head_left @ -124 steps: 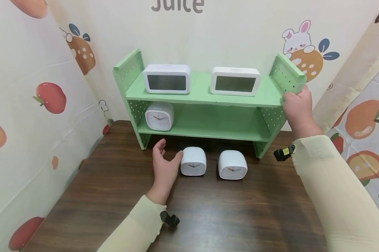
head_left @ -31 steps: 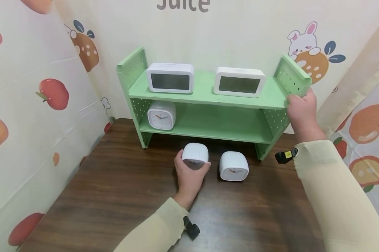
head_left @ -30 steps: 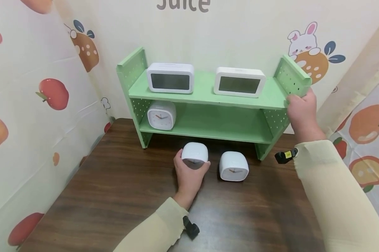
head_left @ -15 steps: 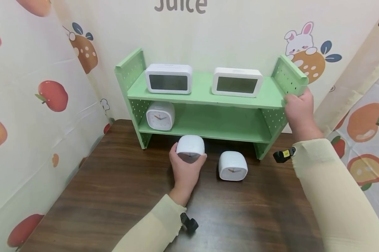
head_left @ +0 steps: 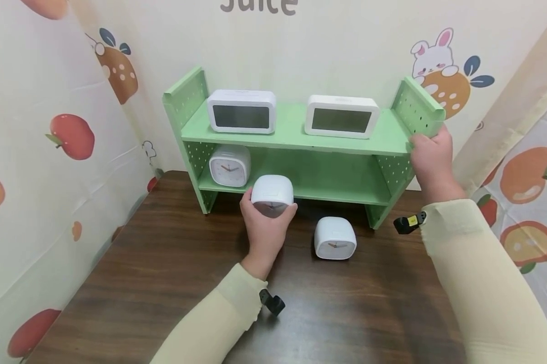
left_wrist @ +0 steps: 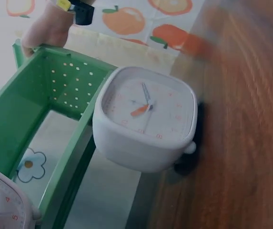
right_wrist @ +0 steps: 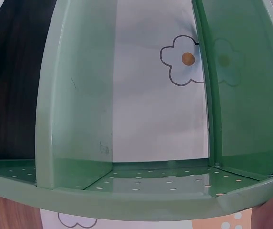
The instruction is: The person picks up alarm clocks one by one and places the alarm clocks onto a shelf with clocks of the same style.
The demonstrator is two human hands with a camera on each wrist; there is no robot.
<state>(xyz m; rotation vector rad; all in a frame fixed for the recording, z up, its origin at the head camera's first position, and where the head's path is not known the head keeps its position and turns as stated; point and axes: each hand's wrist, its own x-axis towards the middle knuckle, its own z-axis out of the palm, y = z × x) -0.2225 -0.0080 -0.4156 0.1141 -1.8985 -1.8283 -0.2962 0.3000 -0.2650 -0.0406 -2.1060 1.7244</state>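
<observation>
In the head view my left hand [head_left: 264, 235] grips a white alarm clock [head_left: 273, 188] by its sides. The clock is lifted off the table and tilted, just in front of the lower board of a green two-tier shelf [head_left: 328, 174]. Part of that held clock [left_wrist: 3, 198] shows at the left wrist view's lower left corner. My right hand [head_left: 432, 159] holds the shelf's right side panel at upper-board height. A second white alarm clock [head_left: 334, 237] stands on the table to the right of my left hand. Another alarm clock [head_left: 230, 166] sits at the left end of the lower board.
Two white digital clocks, one left [head_left: 241, 112] and one right [head_left: 342, 117], stand on the upper board. The shelf rests on a dark wooden table [head_left: 173, 283]. Fruit-printed cloth [head_left: 337, 45] hangs behind and at both sides.
My left hand first reached beside the left table clock, then took hold of it. It has since raised the clock toward the lower board. My right hand has stayed on the shelf panel.
</observation>
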